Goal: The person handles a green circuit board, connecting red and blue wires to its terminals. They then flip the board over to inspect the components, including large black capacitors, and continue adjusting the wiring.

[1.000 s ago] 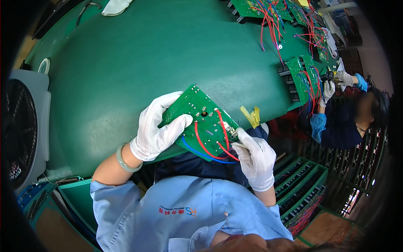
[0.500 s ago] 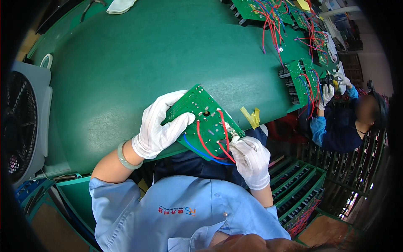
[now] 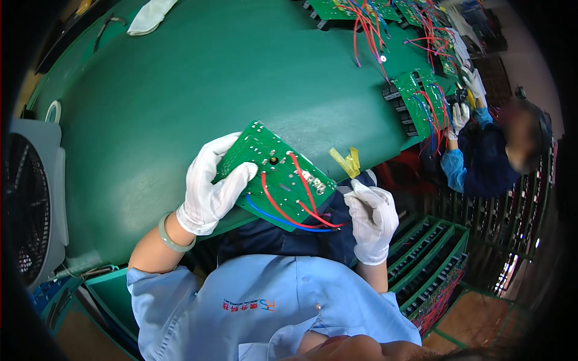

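Observation:
My left hand (image 3: pixel 214 189), in a white glove, grips a green circuit board (image 3: pixel 278 174) by its left edge, with the thumb on top. The board is tilted, and its soldered side faces up. Red wires (image 3: pixel 305 183) and a blue wire (image 3: pixel 278 218) run from it toward its lower right. At the right of the board, just off its corner, my gloved right hand (image 3: pixel 374 222) pinches a small flat grey piece (image 3: pixel 344 189). Its kind is not clear, as the fingers cover most of it. Yellow tape strips (image 3: pixel 347 163) stick up at the table edge beyond that hand.
The green table (image 3: pixel 180 78) spreads ahead. More wired boards (image 3: pixel 415 99) lie at the right, where a co-worker's gloved hands (image 3: pixel 459 117) work. A grey fan (image 3: pixel 36 198) stands at the left. A white cloth (image 3: pixel 150 16) lies far left. Green racks (image 3: pixel 430 265) stand low right.
My right hand has drawn back from the board's surface and wires to just off its right corner; the grey piece now shows in its fingers. My left hand keeps its grip.

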{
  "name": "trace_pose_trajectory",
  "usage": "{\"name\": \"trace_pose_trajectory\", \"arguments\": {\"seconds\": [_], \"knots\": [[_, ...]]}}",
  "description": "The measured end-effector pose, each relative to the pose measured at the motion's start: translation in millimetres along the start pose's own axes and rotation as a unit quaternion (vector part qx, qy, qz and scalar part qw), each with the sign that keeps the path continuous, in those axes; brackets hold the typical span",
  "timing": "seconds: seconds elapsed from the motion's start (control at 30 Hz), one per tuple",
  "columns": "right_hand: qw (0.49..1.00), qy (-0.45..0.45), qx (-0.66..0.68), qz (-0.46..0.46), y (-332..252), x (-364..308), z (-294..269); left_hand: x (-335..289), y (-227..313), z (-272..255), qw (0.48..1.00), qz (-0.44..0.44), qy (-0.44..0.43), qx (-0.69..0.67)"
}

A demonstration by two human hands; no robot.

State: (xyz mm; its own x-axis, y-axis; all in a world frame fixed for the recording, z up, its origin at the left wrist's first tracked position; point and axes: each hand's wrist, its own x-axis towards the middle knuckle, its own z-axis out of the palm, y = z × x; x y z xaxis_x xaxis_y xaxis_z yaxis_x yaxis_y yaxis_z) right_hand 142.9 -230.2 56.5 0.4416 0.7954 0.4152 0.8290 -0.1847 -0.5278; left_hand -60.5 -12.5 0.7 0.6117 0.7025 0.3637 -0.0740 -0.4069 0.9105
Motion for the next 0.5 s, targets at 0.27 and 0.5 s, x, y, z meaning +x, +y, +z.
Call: {"name": "trace_pose_trajectory", "arguments": {"seconds": [0.27, 0.5], "knots": [[0.999, -0.043, 0.022, 0.0, 1.1, -2.3, -1.3, 0.0, 1.2, -1.3, 0.999, -0.044, -0.011, 0.01], [0.998, -0.045, 0.038, 0.012, -1.7, -3.6, 3.0, 0.9, 3.2, -1.1, 0.998, -0.059, -0.012, 0.033]]}}
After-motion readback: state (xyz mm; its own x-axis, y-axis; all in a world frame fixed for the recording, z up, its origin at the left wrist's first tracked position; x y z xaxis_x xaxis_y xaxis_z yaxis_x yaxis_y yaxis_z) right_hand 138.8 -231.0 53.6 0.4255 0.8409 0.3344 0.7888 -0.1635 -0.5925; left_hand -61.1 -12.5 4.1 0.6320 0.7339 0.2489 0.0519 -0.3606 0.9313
